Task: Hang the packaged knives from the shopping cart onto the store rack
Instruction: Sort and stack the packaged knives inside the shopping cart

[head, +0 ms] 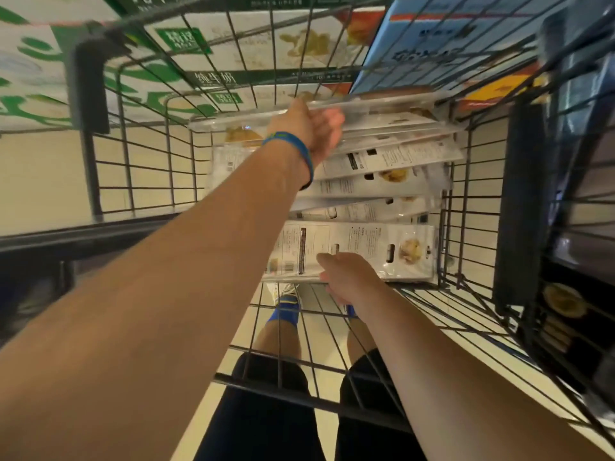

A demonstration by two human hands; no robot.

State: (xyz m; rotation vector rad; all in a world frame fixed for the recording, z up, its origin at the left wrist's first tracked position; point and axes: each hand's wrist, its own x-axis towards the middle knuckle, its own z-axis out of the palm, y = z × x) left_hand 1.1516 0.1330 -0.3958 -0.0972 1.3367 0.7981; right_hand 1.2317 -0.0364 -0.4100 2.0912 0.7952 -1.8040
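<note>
left hand (pixel 311 128) grip pinching top knife pack (pixel 382 109) in the cart (pixel 466 227), right hand (pixel 349 277) grip closing on nearest pack (pixel 366 247); packs look light, stiff, slippery, best held by edges.

Flat packaged knives (pixel 382 181), fanned in a loose stack inside the wire shopping cart (pixel 466 201). White card backs with small print, barcodes and food photos, under clear plastic. Topmost package (pixel 382 108) tilted up, clear edge pinched in the left grip (pixel 307 128), blurred. Several more splayed just below that grip, overlapping one another. Nearest package (pixel 359 247) lying flat, card side up, long edge under the fingers of the right grip (pixel 349 277), barcode just left of it.
</note>
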